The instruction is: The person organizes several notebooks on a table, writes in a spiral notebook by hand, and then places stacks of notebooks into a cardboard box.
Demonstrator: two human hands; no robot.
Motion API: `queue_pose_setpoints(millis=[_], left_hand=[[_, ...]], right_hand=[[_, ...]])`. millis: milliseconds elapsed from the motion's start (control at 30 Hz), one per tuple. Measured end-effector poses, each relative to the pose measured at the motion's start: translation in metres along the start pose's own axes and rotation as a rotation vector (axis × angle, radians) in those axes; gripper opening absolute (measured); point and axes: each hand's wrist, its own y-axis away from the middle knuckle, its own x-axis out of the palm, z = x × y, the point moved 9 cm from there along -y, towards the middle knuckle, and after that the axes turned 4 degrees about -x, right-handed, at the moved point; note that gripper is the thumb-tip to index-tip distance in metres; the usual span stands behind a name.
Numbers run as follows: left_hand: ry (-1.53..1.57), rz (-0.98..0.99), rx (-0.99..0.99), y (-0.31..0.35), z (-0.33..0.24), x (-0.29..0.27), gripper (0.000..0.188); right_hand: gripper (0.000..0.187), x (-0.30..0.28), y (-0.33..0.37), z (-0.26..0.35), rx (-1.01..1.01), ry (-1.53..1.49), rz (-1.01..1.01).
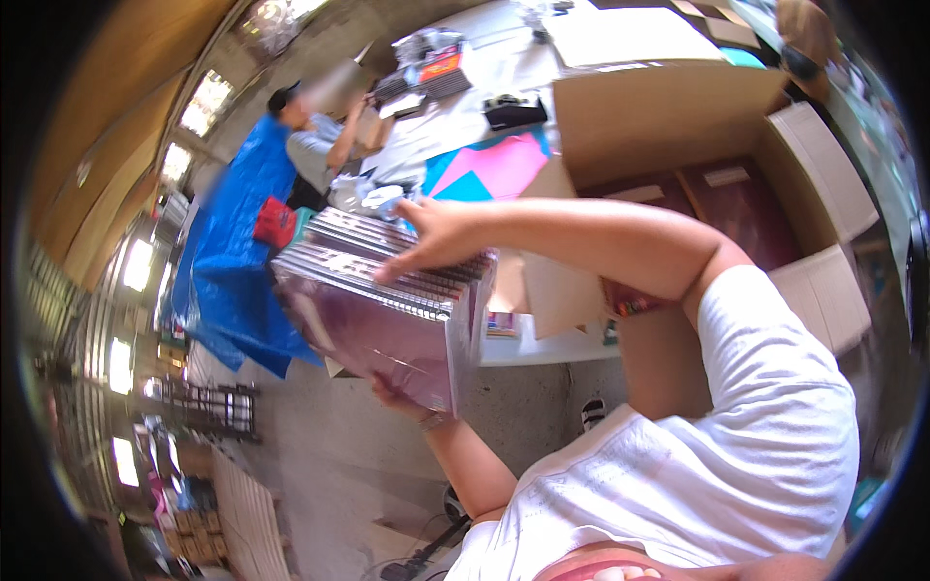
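Observation:
A thick stack of spiral-bound notebooks [378, 329] with glossy maroon covers is held up in front of me, tilted, over the near side of the table. Its bound edges face upward. My left hand [402, 395] grips the stack from below, its palm mostly hidden behind the covers. My right hand [441, 234] reaches across from the right and lies over the bound edges, thumb and fingers spread around some of them. To the right stands a large open cardboard box [668, 111], with maroon notebooks [746, 208] lying inside it.
A white table [489, 44] carries pink and blue sheets [499, 167], a black object [514, 111] and piles of books [441, 73]. Across it, a person in a dark cap [315, 145] handles a brown item. A blue tarp [228, 252] hangs at left; another person [806, 39] is far right.

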Motion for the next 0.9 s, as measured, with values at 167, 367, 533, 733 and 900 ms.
queue_pose_setpoints(millis=[167,367,533,733,900], left_hand=[[-0.246,-0.045,0.201,0.034,-0.015,0.114,0.07],[-0.032,0.677,-0.251,0.055,0.066,0.25,0.05],[-0.252,0.533,-0.276,0.083,0.132,0.289,0.048],[-1.139,0.601,0.503,0.067,0.169,0.28,0.065],[-1.686,0.674,0.587,0.076,0.179,0.287,0.054]], right_hand=[[0.112,-0.122,0.067,0.035,-0.222,-0.175,-0.228],[0.094,-0.256,0.256,0.057,-0.049,0.263,-0.784],[0.077,-0.28,0.384,0.041,0.2,0.352,-0.803],[0.073,-0.298,0.454,0.007,0.175,0.742,-1.038],[0.07,-0.339,0.487,-0.138,0.38,0.423,-1.026]])
